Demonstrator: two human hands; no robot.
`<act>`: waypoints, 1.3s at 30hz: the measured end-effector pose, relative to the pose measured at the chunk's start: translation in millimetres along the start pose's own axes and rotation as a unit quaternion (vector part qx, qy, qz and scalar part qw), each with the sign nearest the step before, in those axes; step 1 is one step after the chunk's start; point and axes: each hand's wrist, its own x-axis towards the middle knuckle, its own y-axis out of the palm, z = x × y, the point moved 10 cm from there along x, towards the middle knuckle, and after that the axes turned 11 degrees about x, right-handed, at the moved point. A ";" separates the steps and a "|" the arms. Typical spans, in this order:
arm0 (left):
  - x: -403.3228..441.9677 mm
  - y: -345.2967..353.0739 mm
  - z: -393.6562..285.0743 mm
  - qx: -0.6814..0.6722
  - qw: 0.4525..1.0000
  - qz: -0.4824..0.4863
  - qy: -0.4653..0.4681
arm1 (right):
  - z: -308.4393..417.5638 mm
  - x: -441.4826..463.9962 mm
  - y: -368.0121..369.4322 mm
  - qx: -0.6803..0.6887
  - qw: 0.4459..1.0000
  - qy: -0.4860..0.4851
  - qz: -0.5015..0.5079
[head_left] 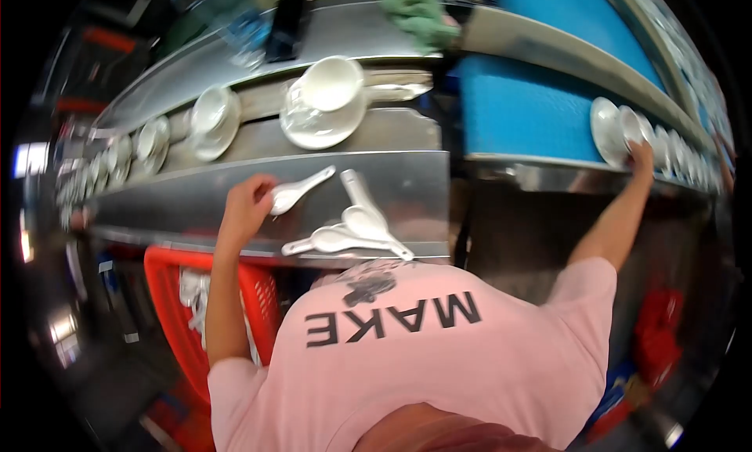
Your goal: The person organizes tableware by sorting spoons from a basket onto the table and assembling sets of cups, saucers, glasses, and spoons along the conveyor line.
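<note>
My left hand (252,199) is closed at the bowl end of a white soup spoon (301,189) over the metal ledge. To the right of it, several more white spoons (365,220) lie crossed in a loose pile on the ledge. Far out to the right, my right hand (641,156) has its fingers on a small white cup (630,125), beside a white plate (606,131) on the blue belt. Ahead of my left hand, a white bowl (332,84) sits on a saucer (323,129), both with a glossy look.
A row of bowls on saucers (214,115) runs off to the left along the conveyor. More white dishes (680,156) line the right belt (525,111). A red basket (160,291) holding white pieces stands below the ledge. A green cloth (419,17) and a dark phone-like slab (287,29) lie behind.
</note>
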 end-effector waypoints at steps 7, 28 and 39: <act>11.7 -6.1 36.4 -0.249 0.952 -0.013 -0.179 | 73.1 -126.1 124.4 0.235 0.955 -0.105 0.145; -4.1 80.6 -117.7 0.031 0.992 -0.025 0.116 | 223.9 -371.7 479.9 0.213 0.836 -0.202 0.463; 13.6 92.7 -61.6 -0.168 0.982 0.069 -0.046 | 147.2 -160.5 67.5 -0.052 0.889 -0.331 -0.312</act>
